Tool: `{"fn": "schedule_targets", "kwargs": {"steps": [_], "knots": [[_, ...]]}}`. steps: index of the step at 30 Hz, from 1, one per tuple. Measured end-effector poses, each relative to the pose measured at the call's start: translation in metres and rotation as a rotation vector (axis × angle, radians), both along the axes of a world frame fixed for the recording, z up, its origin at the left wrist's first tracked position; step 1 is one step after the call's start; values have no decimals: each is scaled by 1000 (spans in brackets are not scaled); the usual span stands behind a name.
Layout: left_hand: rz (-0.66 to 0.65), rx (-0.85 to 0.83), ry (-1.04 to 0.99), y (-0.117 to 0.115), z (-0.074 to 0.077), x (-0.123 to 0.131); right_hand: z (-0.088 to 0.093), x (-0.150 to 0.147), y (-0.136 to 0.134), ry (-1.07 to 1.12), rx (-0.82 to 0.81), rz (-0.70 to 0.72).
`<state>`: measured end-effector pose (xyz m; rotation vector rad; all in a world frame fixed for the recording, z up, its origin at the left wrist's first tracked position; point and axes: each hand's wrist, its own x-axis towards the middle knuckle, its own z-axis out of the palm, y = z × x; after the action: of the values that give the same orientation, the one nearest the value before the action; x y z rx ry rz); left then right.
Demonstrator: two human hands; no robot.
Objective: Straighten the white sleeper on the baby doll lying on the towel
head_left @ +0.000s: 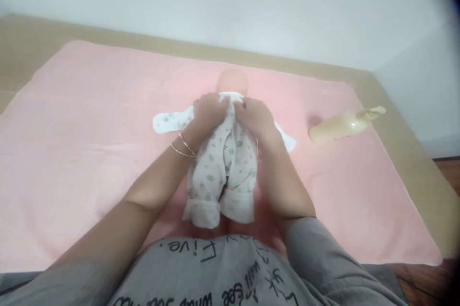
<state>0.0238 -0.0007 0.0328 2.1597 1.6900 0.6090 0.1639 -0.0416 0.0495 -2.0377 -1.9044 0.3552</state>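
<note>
A doll (233, 81) with a bare, smooth head lies on a pink blanket, dressed in a white patterned baby outfit (209, 167). The outfit's sleeves stretch out to both sides and its white-cuffed legs point toward me. At the upper chest, just below the collar, my left hand (211, 111) pinches the fabric, two thin bracelets on its wrist. Close beside it, my right hand (256, 115) grips the other side of the front, its fingers closed on the cloth. The fingertips of both hands nearly meet.
The pink blanket (100, 152) covers most of a light wooden surface (402, 152). To the right, a pale yellow pump bottle (339, 126) lies on its side near the blanket's edge, nozzle pointing right. A white wall (230, 8) rises behind.
</note>
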Motion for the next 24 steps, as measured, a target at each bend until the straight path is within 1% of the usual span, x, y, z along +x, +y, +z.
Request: {"fn": "schedule_targets", "kwargs": {"steps": [2, 3, 7, 10, 14, 19, 24], "knots": [[-18, -35, -15, 2, 0, -2, 1, -4, -2, -1, 37, -3], [-23, -33, -18, 3, 0, -3, 0, -5, -1, 7, 37, -31], [1, -10, 13, 4, -3, -1, -11, -2, 10, 75, -72, -160], [17, -21, 13, 5, -5, 2, -17, 0, 15, 101, -102, -193], [36, -40, 0, 5, -4, 3, -21, 0, 16, 109, -48, -212], [66, -70, 24, 4, -2, 5, -25, 1, 17, 126, -19, -200], [53, -43, 19, 8, -7, 5, -26, 2, 16, 131, 7, -205]]}}
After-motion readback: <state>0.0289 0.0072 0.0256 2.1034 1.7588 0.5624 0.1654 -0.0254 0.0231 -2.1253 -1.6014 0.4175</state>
